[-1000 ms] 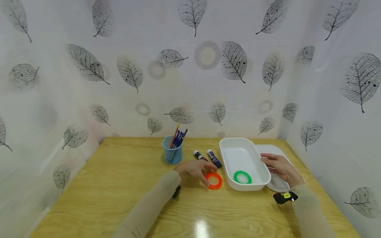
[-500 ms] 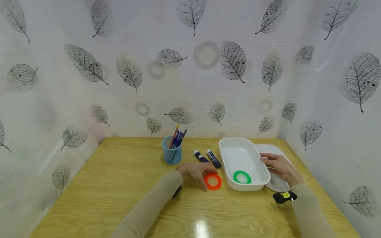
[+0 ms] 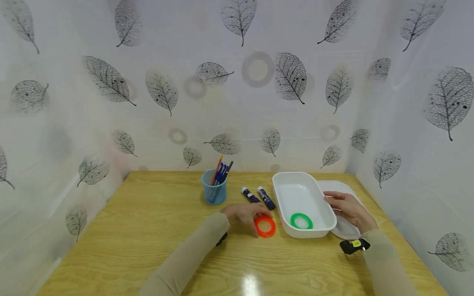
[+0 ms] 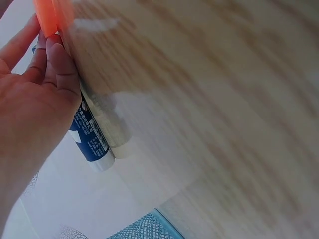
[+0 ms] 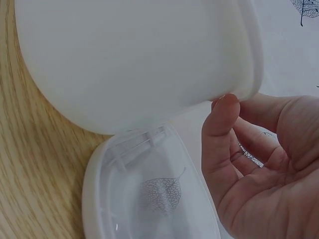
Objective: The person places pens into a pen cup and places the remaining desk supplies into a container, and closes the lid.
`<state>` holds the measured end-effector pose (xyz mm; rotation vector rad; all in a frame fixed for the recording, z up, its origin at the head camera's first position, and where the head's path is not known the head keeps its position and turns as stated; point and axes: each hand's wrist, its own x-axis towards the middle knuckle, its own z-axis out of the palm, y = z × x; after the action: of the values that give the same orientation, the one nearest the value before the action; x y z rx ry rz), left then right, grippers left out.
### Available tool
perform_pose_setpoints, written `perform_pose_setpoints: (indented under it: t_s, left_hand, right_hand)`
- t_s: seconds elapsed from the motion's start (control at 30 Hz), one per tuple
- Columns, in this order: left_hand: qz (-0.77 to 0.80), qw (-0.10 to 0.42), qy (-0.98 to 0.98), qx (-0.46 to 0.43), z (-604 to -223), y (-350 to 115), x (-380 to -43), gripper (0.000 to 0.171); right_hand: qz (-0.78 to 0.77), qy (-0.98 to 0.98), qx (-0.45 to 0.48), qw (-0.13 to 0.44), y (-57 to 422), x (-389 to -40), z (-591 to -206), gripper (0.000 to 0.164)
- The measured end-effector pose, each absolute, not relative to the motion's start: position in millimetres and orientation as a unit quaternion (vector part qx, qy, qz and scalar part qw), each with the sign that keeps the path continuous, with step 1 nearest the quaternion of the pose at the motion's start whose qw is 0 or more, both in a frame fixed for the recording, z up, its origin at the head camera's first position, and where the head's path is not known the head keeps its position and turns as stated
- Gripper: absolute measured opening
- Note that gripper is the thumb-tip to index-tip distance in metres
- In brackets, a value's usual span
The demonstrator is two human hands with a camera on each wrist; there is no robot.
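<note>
Left hand [image 3: 246, 213]: bent round the left side of the orange tape ring [image 3: 273, 227], fingers on its far part, thumb by its near-left part. Narrow pose, in contact; can't tell how firm the pinch is.
Right hand [image 3: 349, 209]: pinches the rim of the white tray [image 3: 300, 191] on the side facing the surface's right edge.
Orange ring position: right of the middle of the surface [image 3: 166, 213], just left of the tray's near end, not touching it. Looks flat or nearly so.
Orange ring direction: round, so no long axis; hole faces up.
Ring grip: I'd keep fingertips low on the band, thumb opposite the fingers, and pinch lightly so it doesn't skid or tip.
Tray hold: right hand should only steady; a hard squeeze could flex the wall.
Tray axis: long way runs from far edge to near edge, near end skewed right. Green tape ring [image 3: 292, 221] lies in the near end.
Glue sticks: two, beyond the left hand, left of tray. Left one [image 3: 250, 195], right one [image 3: 266, 198]; white caps toward far edge, bodies slanting near-right.
Lid [image 3: 346, 228]: between tray and right edge, partly covered.
Blue cup [image 3: 214, 194]: upright near far edge, pens [image 3: 223, 172] leaning right.
</note>
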<state>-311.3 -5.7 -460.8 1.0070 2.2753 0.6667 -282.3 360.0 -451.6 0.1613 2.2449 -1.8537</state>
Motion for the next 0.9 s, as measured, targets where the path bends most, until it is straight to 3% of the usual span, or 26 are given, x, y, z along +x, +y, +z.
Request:
perform_pose_setpoints:
  t_s: [0.9]
  left_hand:
    - [0.332,0.272,0.802,0.416,-468,-12,-319,0.067]
  right_hand:
    - [-0.628,0.768,0.048,0.115,360,-281,-451,0.061]
